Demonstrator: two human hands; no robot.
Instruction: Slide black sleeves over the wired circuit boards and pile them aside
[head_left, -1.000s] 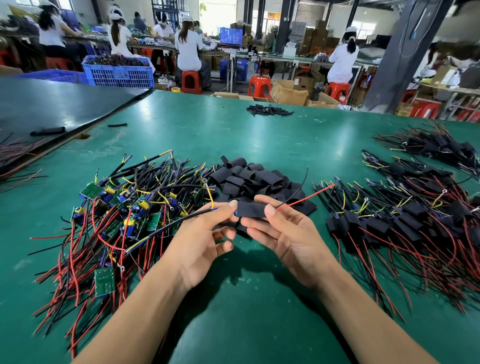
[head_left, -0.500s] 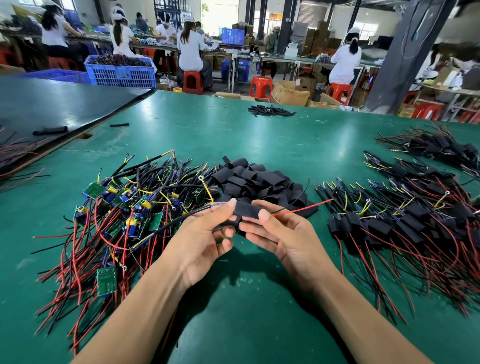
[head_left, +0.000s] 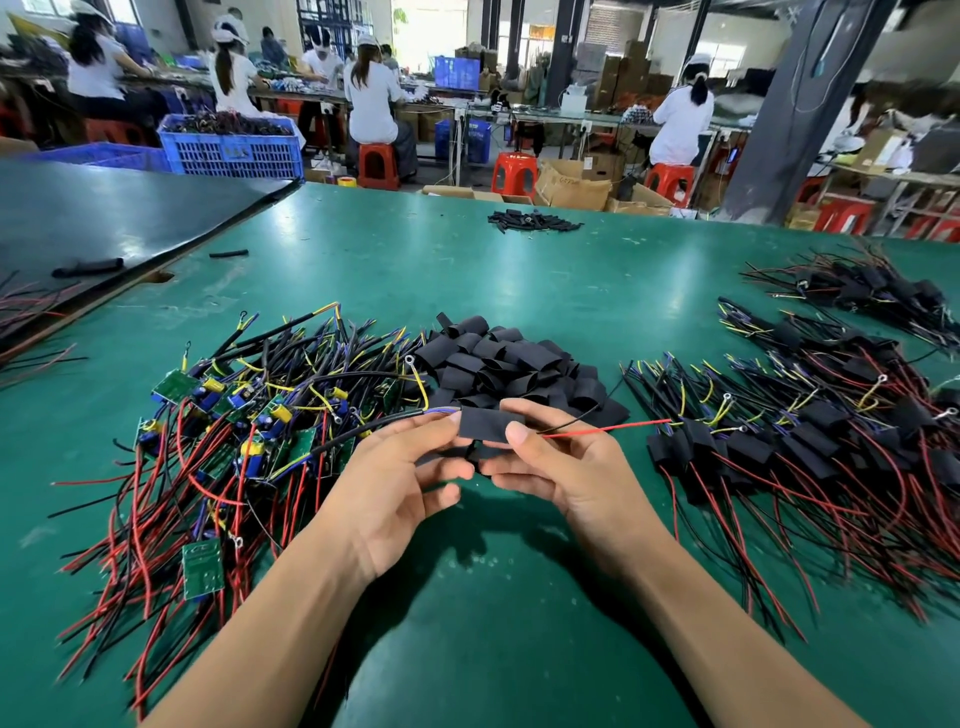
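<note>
Both hands hold one black sleeve (head_left: 485, 425) just above the green table (head_left: 519, 291). My left hand (head_left: 395, 483) pinches its left end, where blue and black wires come out. My right hand (head_left: 566, 473) pinches its right end, from which a red wire (head_left: 608, 429) and a thin black wire stick out to the right. The board inside the sleeve is hidden. A heap of loose black sleeves (head_left: 509, 364) lies right behind my hands. Bare green circuit boards with wires (head_left: 234, 431) are heaped on the left. Sleeved boards (head_left: 810, 447) are piled on the right.
A small pile of black tubing pieces (head_left: 535, 221) lies near the far table edge. A dark board (head_left: 104, 218) covers the table's left corner. More sleeved boards (head_left: 867, 291) lie far right. People sit at benches beyond, beside a blue crate (head_left: 234, 145).
The sleeve has moved slightly left and up between my hands. Both hands keep their pinch on it, and the red wire still points right.
</note>
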